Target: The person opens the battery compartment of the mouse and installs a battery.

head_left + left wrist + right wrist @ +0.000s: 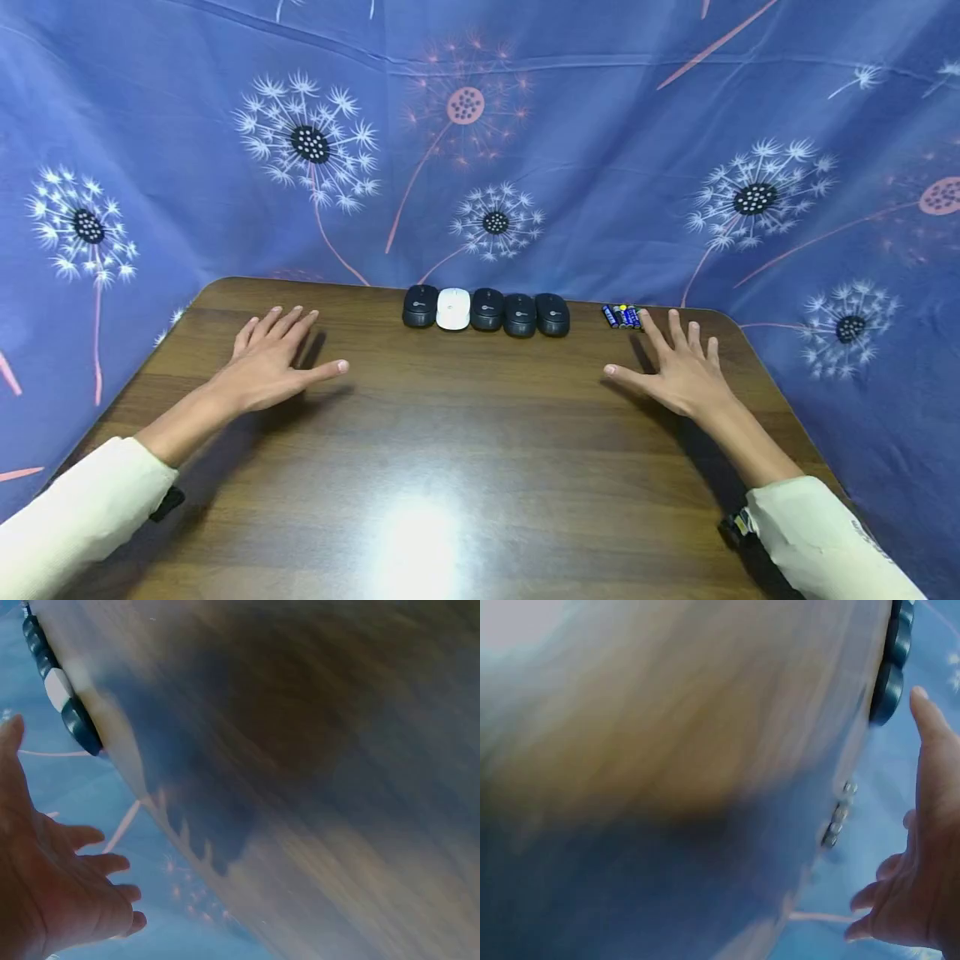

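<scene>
My left hand hovers over the left part of the brown wooden table, fingers spread and holding nothing. On the other side, my right hand has its fingers spread too, with the index fingertip right by a small group of blue batteries in the head view. Along the back edge stands a row of computer mice: a black mouse at the left end, a white mouse beside it, then three black ones, the last a black mouse. The right wrist view shows the batteries beyond the table's shaded surface.
A blue cloth with dandelion prints hangs behind the table and down both sides. The tabletop has rounded back corners, and a bright light reflection lies at its front middle. Pale sleeves cover both forearms, with a dark wrist device under the right one.
</scene>
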